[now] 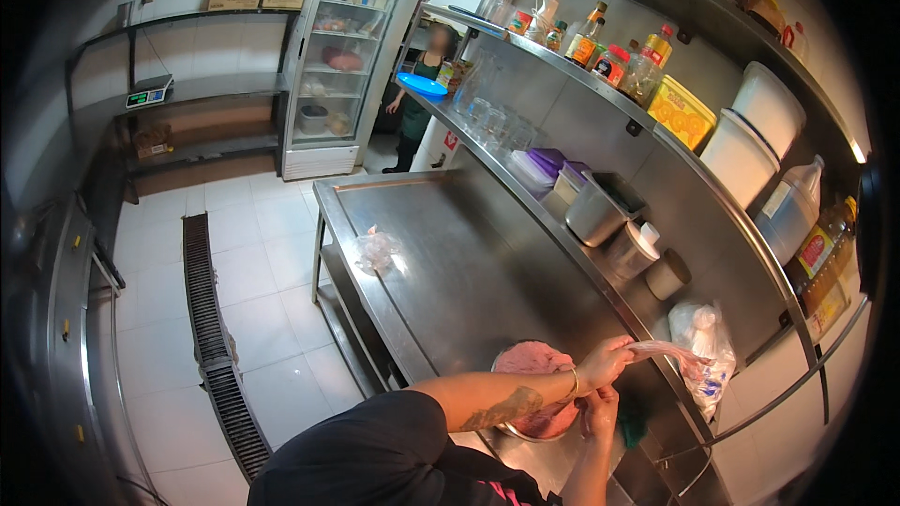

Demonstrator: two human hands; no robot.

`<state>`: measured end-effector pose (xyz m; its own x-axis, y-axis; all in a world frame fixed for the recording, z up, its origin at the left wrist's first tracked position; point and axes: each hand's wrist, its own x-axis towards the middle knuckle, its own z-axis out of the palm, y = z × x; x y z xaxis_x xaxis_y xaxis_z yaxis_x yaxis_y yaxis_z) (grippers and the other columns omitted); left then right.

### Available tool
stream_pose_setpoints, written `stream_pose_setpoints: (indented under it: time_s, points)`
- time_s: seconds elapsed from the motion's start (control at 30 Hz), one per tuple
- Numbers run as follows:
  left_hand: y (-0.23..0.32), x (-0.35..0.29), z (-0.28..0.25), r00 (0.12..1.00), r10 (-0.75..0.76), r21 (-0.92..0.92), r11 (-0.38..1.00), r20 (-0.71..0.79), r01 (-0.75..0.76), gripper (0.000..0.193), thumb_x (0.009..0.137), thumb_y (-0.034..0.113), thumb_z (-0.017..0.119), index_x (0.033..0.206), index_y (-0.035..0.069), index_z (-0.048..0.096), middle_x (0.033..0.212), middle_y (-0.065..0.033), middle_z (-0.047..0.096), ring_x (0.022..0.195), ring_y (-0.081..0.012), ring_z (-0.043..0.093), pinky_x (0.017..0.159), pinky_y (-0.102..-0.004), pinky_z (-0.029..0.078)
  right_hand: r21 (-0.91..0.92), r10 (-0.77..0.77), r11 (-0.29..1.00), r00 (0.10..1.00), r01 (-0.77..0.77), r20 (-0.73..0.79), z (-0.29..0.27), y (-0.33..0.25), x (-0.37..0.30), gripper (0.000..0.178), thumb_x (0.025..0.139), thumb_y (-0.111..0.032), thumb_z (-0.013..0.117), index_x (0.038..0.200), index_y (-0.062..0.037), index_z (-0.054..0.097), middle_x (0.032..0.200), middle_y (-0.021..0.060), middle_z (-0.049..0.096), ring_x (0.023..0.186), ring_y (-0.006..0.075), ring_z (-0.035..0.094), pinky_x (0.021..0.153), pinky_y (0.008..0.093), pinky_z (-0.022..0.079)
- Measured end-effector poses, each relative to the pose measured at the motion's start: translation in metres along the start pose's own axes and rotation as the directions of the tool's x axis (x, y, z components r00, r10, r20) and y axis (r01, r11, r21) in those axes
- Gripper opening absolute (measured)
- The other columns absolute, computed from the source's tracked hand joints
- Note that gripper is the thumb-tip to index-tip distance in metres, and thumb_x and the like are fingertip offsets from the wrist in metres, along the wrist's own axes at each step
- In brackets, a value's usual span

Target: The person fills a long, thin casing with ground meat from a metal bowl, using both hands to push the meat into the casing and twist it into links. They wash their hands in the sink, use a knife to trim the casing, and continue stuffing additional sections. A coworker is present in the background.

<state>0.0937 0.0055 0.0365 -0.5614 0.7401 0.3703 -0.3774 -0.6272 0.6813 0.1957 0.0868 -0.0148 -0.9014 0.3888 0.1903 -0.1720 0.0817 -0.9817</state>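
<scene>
A round metal bowl [512, 431] holds a large lump of raw pink meat [536, 356] on the steel table. Over the bowl's right side, my left hand [607, 362] is closed around a long, limp, pinkish strip [667, 349], partly see-through; whether it is plastic film or meat I cannot tell. The strip's free end hangs out to the right, in front of a knotted white plastic bag [701, 347]. Just below my left hand, my right hand [600, 409] has its fingers curled together beside the meat. What they pinch is hidden.
A crumpled clear plastic bag [377, 251] lies on the steel table [450, 234]. Shelves [600, 84] with bottles, glasses and tubs rise along the right. Beyond the table stand a glass-door fridge [339, 56] and another person [427, 70]. A floor drain [211, 319] runs at left.
</scene>
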Motion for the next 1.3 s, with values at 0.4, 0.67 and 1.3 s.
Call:
stream_pose_setpoints:
  time_s: [0.4, 0.67, 1.3]
  points:
    - [0.002, -0.007, 0.003, 0.993, 0.116, 0.176, 0.978, -0.023, -0.11, 0.007, 0.099, 0.016, 0.055, 0.102, 0.011, 0.06, 0.074, 0.0069, 0.045, 0.064, -0.0025, 0.041, 0.052, -0.0234, 0.03, -0.327, -0.168, 0.937, 0.981, 0.127, -0.1, 0.008, 0.002, -0.002, 0.009, 0.093, -0.008, 0.07, 0.091, 0.0005, 0.069, 0.084, 0.0006, 0.071, 0.071, 0.0077, 0.062, 0.065, 0.0252, 0.048]
    - [-0.005, 0.0, 0.002, 0.998, 0.06, 0.147, 0.988, -0.023, -0.056, 0.012, 0.099, 0.016, 0.057, 0.109, 0.01, 0.061, 0.075, 0.0069, 0.045, 0.063, -0.0029, 0.041, 0.051, -0.0234, 0.03, -0.499, -0.356, 0.829, 0.926, 0.253, -0.122, 0.016, -0.007, 0.003, 0.015, 0.09, -0.009, 0.068, 0.087, 0.0058, 0.069, 0.072, 0.0052, 0.07, 0.066, 0.0123, 0.062, 0.061, 0.0316, 0.049]
    - [0.015, -0.031, 0.019, 0.971, 0.142, 0.936, 0.269, 0.194, -0.226, 0.033, 0.095, 0.031, 0.059, 0.121, 0.013, 0.067, 0.119, -0.0127, 0.052, 0.115, -0.0337, 0.046, 0.097, -0.0482, 0.037, -0.653, -0.319, 0.72, 0.948, 0.235, -0.011, -0.036, 0.01, 0.022, 0.045, 0.096, -0.026, 0.066, 0.13, 0.0027, 0.057, 0.128, 0.0187, 0.063, 0.118, 0.0281, 0.061, 0.098, 0.038, 0.047]
